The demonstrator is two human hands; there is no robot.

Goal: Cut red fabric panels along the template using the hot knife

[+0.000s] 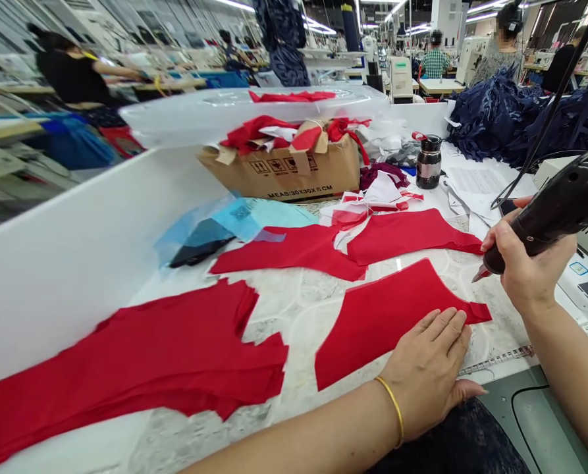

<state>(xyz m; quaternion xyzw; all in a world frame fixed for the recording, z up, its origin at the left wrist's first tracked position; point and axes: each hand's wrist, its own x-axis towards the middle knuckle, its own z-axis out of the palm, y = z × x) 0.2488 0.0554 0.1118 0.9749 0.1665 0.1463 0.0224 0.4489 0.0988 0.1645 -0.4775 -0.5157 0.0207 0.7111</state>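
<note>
Head view records a pale patterned worktop [301, 299] carrying, at its near left, a layered stack of red fabric [160, 355] with uneven edges. A navy fabric heap [501, 115] lies at the far right, and an open cardboard box [284, 172] holding red scraps stands at the back. The piece under attention, a single red panel [377, 316], lies flat between the stack and the right hand, its narrow end pointing toward that side; two more red pieces lie just beyond. The right hand [535, 270] is closed around a black tool [545, 210], raised clear of the cloth. The left hand [429, 368] is open and grips nothing, its fingers flat on the panel near the narrow end. A dark jar [428, 164] stands behind, and a measuring tape [498, 359] runs along the near edge. Smallest noted is a pointed tip [480, 273] below the right hand; whether it belongs to the tool cannot be told. In the inspector's judgement, sound handling calls for light, even palm pressure that neither drags nor creases the cloth, with the tip kept off the fabric and away from the fingers.
</note>
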